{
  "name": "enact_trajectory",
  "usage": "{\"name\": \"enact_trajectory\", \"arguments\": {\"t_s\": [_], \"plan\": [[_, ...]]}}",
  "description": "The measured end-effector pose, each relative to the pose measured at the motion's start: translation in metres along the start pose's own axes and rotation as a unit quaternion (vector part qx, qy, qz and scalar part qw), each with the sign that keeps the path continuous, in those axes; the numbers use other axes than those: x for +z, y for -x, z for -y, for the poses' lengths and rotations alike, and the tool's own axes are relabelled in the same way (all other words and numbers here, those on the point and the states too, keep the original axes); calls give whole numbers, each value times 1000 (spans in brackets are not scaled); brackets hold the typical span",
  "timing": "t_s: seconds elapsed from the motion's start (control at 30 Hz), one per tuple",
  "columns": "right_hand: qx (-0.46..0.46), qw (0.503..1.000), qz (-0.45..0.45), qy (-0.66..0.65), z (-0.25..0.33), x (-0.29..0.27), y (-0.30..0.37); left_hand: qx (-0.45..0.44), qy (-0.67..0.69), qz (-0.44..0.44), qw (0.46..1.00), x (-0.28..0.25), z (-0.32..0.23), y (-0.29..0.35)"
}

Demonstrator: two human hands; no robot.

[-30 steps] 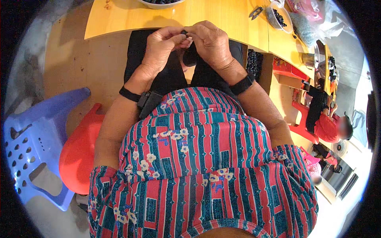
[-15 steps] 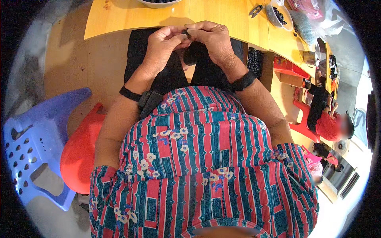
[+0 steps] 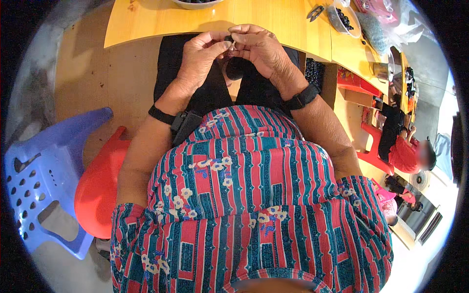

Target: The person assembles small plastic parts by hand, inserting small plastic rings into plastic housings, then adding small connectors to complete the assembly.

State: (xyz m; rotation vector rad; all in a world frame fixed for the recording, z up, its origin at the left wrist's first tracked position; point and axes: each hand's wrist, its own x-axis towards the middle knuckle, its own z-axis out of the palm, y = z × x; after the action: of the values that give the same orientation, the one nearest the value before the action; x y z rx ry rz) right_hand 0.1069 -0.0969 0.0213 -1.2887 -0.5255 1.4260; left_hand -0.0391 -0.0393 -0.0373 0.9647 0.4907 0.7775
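Note:
Just over the near edge of the yellow wooden table (image 3: 161,19), my two hands meet above my lap. A small black piece (image 3: 228,38) is pinched between them; its exact kind cannot be made out. My left hand (image 3: 201,54) is closed, with thumb and forefinger on the piece. My right hand (image 3: 261,49) also pinches it from the other side, its lower fingers curled beneath. Most of the piece is covered by fingertips.
On the table are a bowl (image 3: 198,5) at the top edge, small snips (image 3: 315,13), a clear tub (image 3: 356,28) of black pieces and plastic bags (image 3: 386,29). Left stand a blue plastic stool (image 3: 63,180) and a red one (image 3: 100,195). Another person (image 3: 405,151) sits at far right.
My right hand has turned slightly and its lower fingers have shifted beneath the piece. My left hand stays nearly in place, and both hands still pinch the black piece.

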Motion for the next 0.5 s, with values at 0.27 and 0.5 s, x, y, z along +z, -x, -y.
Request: {"name": "enact_trajectory", "arguments": {"t_s": [0.27,0.5], "plan": [[0,997,-9,80,9,7,6,4,-3,-3,1000,3,-7,4],[3,998,22,53,12,14,13,56,-43,-2,998,6,-14,1]]}}
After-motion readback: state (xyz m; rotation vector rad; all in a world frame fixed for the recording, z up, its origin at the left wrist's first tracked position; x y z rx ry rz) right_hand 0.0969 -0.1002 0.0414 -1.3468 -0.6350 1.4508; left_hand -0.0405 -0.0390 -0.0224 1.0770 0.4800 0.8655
